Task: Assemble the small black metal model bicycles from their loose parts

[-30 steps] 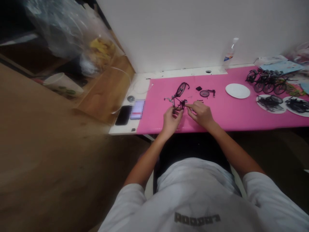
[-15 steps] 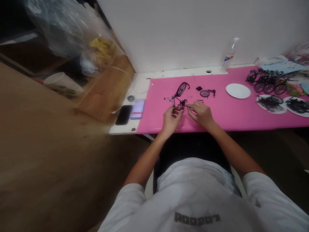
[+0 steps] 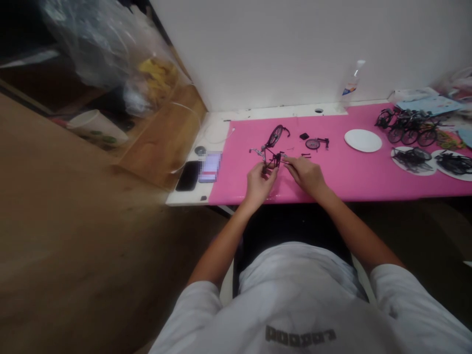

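My left hand (image 3: 260, 182) is closed around the lower end of a small black model bicycle (image 3: 270, 150), which has one spoked wheel and a fender at its far end and silver handlebars on its left. The fingers of my right hand (image 3: 305, 172) are pinched together beside the bicycle's right side; a tiny piece may be between the fingertips, too small to name. Just beyond my right hand on the pink mat (image 3: 354, 172) lie a loose wheel with a black bracket (image 3: 313, 143), a small black square piece (image 3: 304, 136) and several thin black parts (image 3: 306, 156).
A white plate (image 3: 363, 140) sits to the right, with two plates of black parts (image 3: 412, 160) beyond it. Several model bicycles (image 3: 409, 128) stand at the back right, near a clear bottle (image 3: 350, 86). Two phones (image 3: 189, 176) lie on the left, by a wooden box (image 3: 165, 142).
My right hand has drawn its fingers tighter together beside the bicycle. My left hand and the bicycle have shifted slightly left.
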Available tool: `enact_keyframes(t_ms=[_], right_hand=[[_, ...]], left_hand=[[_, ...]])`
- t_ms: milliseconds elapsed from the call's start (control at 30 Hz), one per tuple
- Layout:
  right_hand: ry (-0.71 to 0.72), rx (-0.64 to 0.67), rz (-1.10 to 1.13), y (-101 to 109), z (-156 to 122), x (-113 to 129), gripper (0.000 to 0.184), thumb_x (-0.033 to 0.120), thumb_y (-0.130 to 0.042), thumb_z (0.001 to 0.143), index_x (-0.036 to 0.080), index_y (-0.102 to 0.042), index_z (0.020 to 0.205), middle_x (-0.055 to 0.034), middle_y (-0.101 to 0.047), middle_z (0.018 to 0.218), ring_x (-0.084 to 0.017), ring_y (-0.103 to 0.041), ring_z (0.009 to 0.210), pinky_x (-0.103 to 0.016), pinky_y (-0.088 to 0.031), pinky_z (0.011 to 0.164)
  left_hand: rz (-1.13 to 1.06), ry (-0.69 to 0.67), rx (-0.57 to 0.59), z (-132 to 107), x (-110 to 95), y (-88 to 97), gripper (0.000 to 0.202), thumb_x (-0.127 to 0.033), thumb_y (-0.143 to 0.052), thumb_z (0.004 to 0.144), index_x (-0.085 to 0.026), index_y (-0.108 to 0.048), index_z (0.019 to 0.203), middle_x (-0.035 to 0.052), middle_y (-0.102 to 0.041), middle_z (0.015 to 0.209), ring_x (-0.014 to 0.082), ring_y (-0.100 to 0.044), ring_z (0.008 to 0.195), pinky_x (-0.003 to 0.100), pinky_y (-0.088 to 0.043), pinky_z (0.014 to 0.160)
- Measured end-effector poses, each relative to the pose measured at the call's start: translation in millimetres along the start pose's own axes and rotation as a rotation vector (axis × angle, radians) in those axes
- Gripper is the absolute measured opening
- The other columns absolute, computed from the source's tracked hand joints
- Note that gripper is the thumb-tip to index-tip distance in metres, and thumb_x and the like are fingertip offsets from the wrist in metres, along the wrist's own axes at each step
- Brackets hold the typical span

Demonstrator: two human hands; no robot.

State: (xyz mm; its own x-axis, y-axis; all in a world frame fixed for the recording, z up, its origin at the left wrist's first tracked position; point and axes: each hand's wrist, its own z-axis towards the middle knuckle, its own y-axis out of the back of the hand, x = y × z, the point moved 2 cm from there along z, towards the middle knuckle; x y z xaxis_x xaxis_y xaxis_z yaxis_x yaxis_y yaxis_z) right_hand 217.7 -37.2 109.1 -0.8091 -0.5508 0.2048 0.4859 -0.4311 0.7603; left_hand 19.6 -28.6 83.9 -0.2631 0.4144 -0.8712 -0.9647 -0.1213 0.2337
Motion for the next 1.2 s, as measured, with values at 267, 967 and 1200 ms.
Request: enact_keyframes(t_ms=[267, 967, 1200], right_hand=[[-0.039, 0.032, 0.016, -3, -2, -3, 0.044, 0.050, -0.048, 0.118, 0.018, -0.077, 0.114, -0.0122, -0.084, 0.106, -0.022, -0.078, 0.094, -0.031, -0.055, 0.078], [-0.263, 0.029, 0.269, -2, -4, 6, 0.049, 0.061, -0.046, 0.116, 0.021, -0.074, 0.109, -0.0037, -0.079, 0.079, -0.018, -0.073, 0.068, -0.028, -0.050, 0.068], [-0.178, -0.003, 0.137, 0, -3, 3, 0.042, 0.051, -0.053, 0.115, 0.020, -0.080, 0.110, -0.0078, -0.084, 0.095, -0.020, -0.075, 0.077, -0.030, -0.051, 0.071]], left_hand=[[0.027, -0.064, -0.039, -1, 1, 0.9, 0.015, -0.034, -0.079, 0.095, -0.020, -0.082, 0.099, 0.0062, -0.078, 0.092, 0.0151, -0.069, 0.074, 0.027, -0.052, 0.063], [-0.058, 0.013, 0.006, 2, 0, 1.7, 0.023, -0.038, -0.080, 0.092, -0.019, -0.084, 0.106, 0.0099, -0.082, 0.101, 0.0167, -0.074, 0.078, 0.027, -0.048, 0.060], [-0.117, 0.143, 0.001, 2, 4, 0.5, 0.029, -0.039, -0.086, 0.087, -0.017, -0.084, 0.105, 0.0107, -0.084, 0.097, 0.0182, -0.075, 0.078, 0.029, -0.055, 0.066]])
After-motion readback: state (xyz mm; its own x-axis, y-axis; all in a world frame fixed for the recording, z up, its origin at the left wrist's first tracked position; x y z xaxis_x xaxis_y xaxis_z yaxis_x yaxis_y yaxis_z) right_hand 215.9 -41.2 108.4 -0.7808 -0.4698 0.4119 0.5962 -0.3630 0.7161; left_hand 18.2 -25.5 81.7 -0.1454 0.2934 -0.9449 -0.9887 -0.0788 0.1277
